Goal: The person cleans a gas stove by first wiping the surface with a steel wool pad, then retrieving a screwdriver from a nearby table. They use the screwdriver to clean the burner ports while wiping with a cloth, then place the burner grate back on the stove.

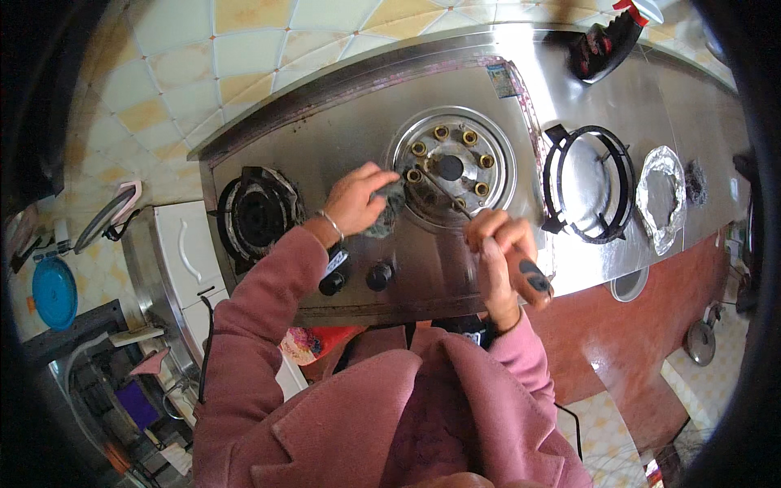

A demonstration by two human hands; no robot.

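My right hand (501, 259) is closed around a long thin metal tool (448, 194), perhaps a screwdriver; its shaft reaches over the round metal gas burner plate (506, 131) with brass-coloured nozzles. The tool's tip lies close to the left nozzles. A greenish-grey cloth or bag (385, 215) lies against the burner plate's left edge. My left hand (361, 198) is over that cloth, fingers spread and pointing to the burner; whether it grips the cloth cannot be told. The burner is set in a stainless steel stove top (341, 140).
A second burner with black pan support (259, 216) is at left, near black knobs (379, 276). On the right stand a loose pan support (552, 207), a foil ring (677, 201), a steel wool pad (696, 183) and a black spray bottle (607, 49).
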